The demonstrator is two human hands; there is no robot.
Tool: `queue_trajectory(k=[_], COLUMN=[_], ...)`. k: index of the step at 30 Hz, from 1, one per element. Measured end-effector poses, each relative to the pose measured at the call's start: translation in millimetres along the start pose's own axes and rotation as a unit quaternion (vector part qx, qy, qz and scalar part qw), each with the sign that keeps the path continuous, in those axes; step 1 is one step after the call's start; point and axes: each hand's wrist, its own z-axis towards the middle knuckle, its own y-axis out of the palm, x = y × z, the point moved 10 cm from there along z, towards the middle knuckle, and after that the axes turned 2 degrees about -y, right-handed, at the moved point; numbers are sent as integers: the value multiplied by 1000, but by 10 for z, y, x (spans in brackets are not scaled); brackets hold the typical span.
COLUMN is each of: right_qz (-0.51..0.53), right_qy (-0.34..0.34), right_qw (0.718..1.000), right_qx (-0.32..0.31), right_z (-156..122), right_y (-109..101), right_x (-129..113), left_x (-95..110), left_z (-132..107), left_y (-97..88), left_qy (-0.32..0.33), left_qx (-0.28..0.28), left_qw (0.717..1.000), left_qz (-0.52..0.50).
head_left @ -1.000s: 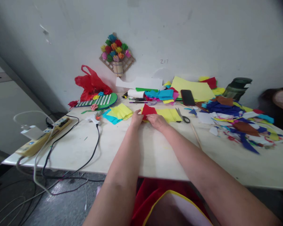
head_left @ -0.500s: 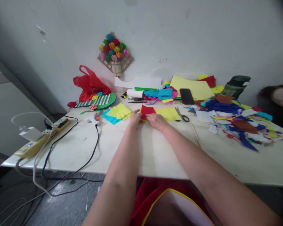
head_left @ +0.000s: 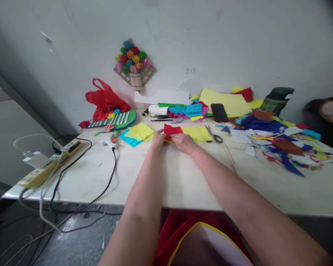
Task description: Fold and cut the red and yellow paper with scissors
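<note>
A small red sheet of crepe paper lies over a yellow paper strip at the middle of the table. My left hand grips the red paper's left edge. On its lower right edge, the fingers of my right hand are closed. The fingertips partly cover the paper's lower edge. Black-handled scissors lie just right of the yellow strip. To the left of my hands rest folded yellow paper and a blue sheet.
A white glue gun with a black cord lies left, near a power strip. Paper scraps cover the right side. A phone, green bottle and red bag stand or lie at the back. A wooden stick lies right.
The camera view shifts very slightly. Both hands stay on the red paper, with hardly any visible movement.
</note>
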Motion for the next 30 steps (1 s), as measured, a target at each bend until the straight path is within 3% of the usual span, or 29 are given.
queue_trajectory(k=[9,16,25,30], right_qz=[-5,21,77,94], right_qy=[-4,4,101,129], right_qw=[1000,999,992,984], right_qx=[-12,-31,10,-74], right_z=[-1,-7,-33,-42], right_y=[7,31,-12,255], right_x=[-25,-33,163,241], left_x=[31,103,121,141], left_z=[-42,-52,-28,-32], left_y=[5,12,-9,-13], left_qy=[-3,39,72,70], left_qx=[5,-12,5,12], left_qw=[1000,999,996,993], left_qz=[4,4,49,90])
